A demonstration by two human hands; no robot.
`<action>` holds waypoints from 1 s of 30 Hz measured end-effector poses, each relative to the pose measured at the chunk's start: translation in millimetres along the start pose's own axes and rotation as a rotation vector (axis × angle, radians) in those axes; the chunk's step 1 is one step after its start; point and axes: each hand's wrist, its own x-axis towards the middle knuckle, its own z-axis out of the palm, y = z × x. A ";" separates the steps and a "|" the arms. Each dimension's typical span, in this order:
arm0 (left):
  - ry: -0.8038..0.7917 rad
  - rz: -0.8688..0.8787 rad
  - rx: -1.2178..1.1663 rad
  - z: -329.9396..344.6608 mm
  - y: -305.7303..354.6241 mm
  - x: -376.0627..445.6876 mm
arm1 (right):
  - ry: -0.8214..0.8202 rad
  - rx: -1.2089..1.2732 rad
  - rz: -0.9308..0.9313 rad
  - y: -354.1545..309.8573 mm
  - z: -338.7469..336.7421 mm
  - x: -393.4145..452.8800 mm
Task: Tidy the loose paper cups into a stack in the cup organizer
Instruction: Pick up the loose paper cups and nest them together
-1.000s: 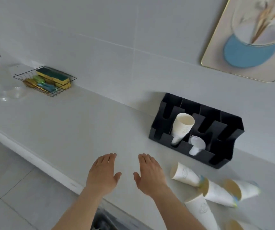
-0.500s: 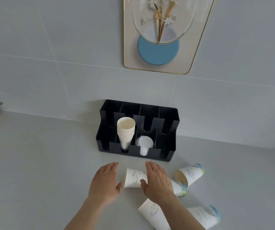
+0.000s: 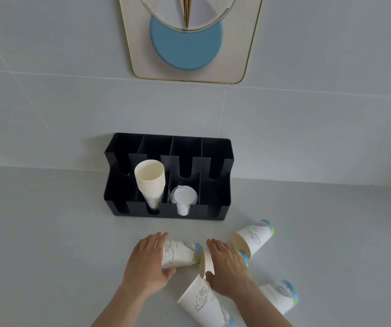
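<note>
Left hand (image 3: 146, 263) wraps one tipped printed paper cup (image 3: 180, 254), thumb underneath. Right hand (image 3: 227, 267) lies loosely curled over a second cup (image 3: 207, 260); its hold isn't clear. Three more smooth tapered cups lie near; black slotted organizer (image 3: 215, 185) stands beyond, stack (image 3: 150, 182) inside.

Counter (image 3: 48, 232) left of organizer (image 3: 119, 204) open; fallen cups (image 3: 253, 237) crowd right

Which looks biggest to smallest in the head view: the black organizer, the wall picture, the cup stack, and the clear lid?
1. Wall picture, though its top is cut off by the frame.
2. Organizer.
3. Cup stack.
4. Lid.
The picture hangs farther away, so its true size is likely larger than it appears.
</note>
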 end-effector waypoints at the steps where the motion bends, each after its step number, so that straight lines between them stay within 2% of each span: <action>1: -0.017 0.010 0.007 1.3 -3.2 2.6 | -0.003 -0.005 0.007 0.1 4.4 1.0; 7: -0.078 0.045 -0.030 12.2 -26.3 15.1 | -0.003 -0.032 0.045 -2.3 20.4 9.2; 12: -0.067 0.020 -0.161 13.7 -37.5 19.0 | 0.019 -0.021 0.094 -9.8 25.0 16.3; 15: -0.028 -0.003 -0.265 -1.2 -42.6 21.3 | 0.091 -0.022 0.121 -12.7 20.2 20.1; 19: 0.010 -0.033 -0.323 -22.2 -49.4 24.8 | 0.038 -0.028 0.070 -15.6 15.5 24.4; 23: 0.062 0.012 -0.305 -31.1 -53.6 26.1 | -0.006 -0.043 0.121 -21.1 23.2 22.8; 26: 0.073 0.047 -0.265 -35.6 -51.6 26.3 | 0.062 -0.035 0.144 -24.7 24.1 23.0; 30: 0.055 0.078 -0.291 -28.6 -43.8 22.7 | 0.229 0.144 0.149 -28.8 4.6 27.7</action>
